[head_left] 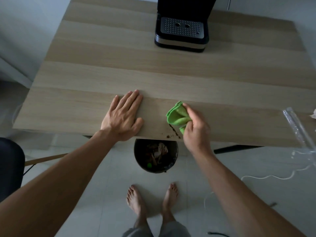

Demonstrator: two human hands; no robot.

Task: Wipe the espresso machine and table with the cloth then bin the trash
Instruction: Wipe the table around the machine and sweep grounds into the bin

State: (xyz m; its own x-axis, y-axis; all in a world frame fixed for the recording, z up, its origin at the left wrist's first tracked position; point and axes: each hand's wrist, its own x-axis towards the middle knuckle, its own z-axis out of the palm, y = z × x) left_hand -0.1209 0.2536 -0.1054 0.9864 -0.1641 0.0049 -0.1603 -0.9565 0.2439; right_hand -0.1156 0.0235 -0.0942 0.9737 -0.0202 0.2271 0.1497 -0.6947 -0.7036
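My right hand grips a folded green cloth and holds it down on the wooden table near the front edge. A line of dark coffee grounds lies just below the cloth, at the table's edge. My left hand rests flat on the table with straight fingers, to the left of the cloth. The black espresso machine with its metal drip tray stands at the back of the table. A dark round bin holding trash sits on the floor under the front edge, between my arms.
A clear plastic wrapper lies at the table's right edge, with a bit of crumpled white paper beside it. A dark chair stands at the left. A white cable runs over the tiled floor at the right.
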